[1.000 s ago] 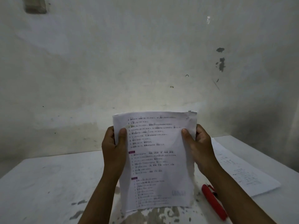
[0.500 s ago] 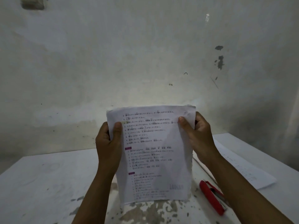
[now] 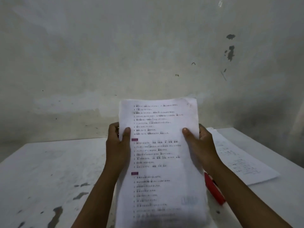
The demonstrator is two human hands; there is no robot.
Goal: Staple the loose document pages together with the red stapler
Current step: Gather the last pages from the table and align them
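1. Left hand (image 3: 117, 145) is gripping the left edge of the white printed paper stack (image 3: 162, 162), thumb lying across the front, fingers curling behind.
2. Right hand (image 3: 199, 145) is gripping the right edge the same way, thumb on the front.
3. Stack is sitting centre frame, held upright with its face toward the camera, long axis running vertically, top edge pointing at the wall. Bottom edge is blurring out at the lower frame edge; cannot tell if it is touching the table.
4. Likely reason for the two-sided grip: squaring the loose sheets so the edges line up before stapling.
5. Slim red plastic stapler (image 3: 213, 190) is lying on the worn white table (image 3: 49, 170), lower right of centre, partly hidden under the right forearm. Long axis is running diagonally, upper left to lower right. No hand is touching it, so the stapling step is not yet done.
6. Separate white printed sheet (image 3: 243, 162) is lying flat on the table at right, beyond the right wrist.
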